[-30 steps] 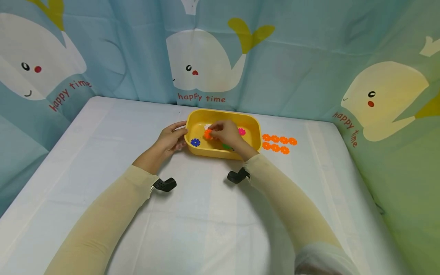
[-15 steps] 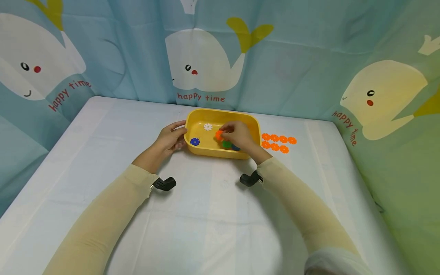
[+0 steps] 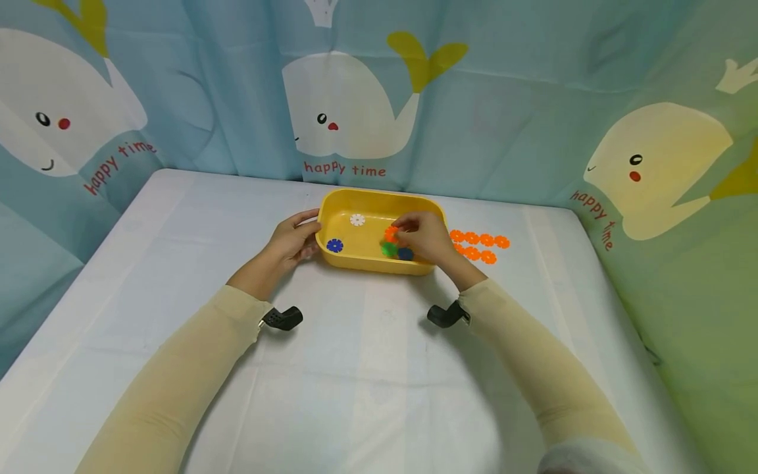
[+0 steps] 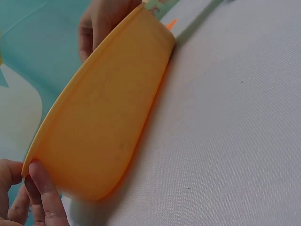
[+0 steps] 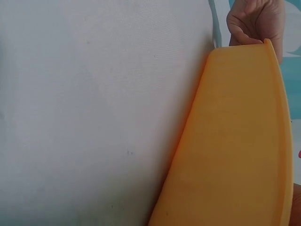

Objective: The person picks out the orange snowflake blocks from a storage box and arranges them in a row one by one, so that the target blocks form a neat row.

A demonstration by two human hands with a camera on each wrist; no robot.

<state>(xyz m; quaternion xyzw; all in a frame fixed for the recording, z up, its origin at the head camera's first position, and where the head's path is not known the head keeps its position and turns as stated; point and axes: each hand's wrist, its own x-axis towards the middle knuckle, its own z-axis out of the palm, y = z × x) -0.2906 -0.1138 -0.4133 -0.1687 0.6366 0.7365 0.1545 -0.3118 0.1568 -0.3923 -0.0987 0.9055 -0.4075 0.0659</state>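
A yellow plastic tub [image 3: 370, 263] stands on the table. My left hand [image 3: 292, 238] grips the rim at its left end; the left wrist view shows the thumb [image 4: 43, 176] against the outer wall. Over the right half of the tub, my right hand [image 3: 428, 236] pinches an orange notched flower-shaped disc [image 3: 391, 234] between thumb and fingers. Inside lie similar discs: a white disc [image 3: 357, 220], a blue disc [image 3: 334, 245], a green disc [image 3: 388, 249] and a dark blue disc [image 3: 405, 254]. My right hand hides part of the tub floor.
Two rows of loose orange discs [image 3: 486, 239] lie on the white table [image 3: 355, 368], just right of the tub. A curtain [image 3: 503, 131] with whale prints hangs behind the table and along its sides.
My right hand has moved right within the tub, carrying the orange disc from near the white disc to above the green one. The pink disc is now out of sight. My left hand stays put.
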